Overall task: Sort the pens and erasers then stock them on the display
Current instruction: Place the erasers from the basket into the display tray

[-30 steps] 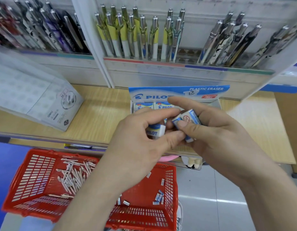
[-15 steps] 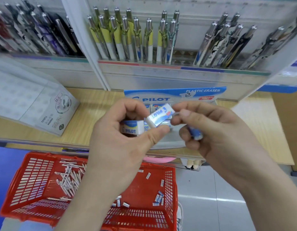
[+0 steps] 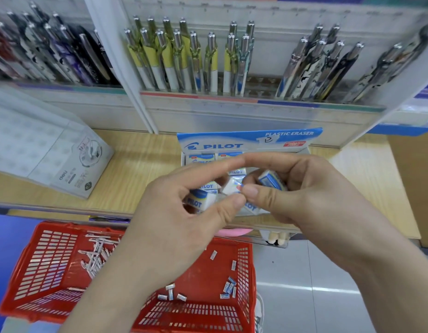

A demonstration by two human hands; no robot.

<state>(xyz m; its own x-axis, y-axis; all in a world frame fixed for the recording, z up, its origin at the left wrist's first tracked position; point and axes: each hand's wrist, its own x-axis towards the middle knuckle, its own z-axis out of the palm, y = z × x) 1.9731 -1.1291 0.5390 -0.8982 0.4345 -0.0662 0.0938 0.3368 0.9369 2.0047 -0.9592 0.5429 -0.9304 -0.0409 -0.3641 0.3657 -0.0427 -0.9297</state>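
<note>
- A white eraser (image 3: 230, 187) sits end-on between the two thumbs, just above the eraser box (image 3: 249, 141); half a second ago it lay lengthwise with its PILOT label facing up
- The left hand (image 3: 174, 219) curls thumb and forefinger round it and tucks a labelled eraser (image 3: 199, 200) under its other fingers, as it did before
- The right hand (image 3: 316, 200) presses its thumb to the white eraser and grips a blue-faced eraser (image 3: 270, 181) in its curled fingers; that one was lower and half hidden earlier, and now shows its blue side
- The thumb tips touch and the forefinger tips meet above; the hands have drawn closer together
- A lower eraser (image 3: 250, 208) shows under the right thumb; whether it is held or lies in the box cannot be told
- The box stands on the wooden shelf (image 3: 136, 164), below the racked pens (image 3: 189, 58)
- A red basket (image 3: 52, 260) sits beneath the hands, holding loose pens (image 3: 97, 255) at its left and loose erasers (image 3: 228, 288) at its right
</note>
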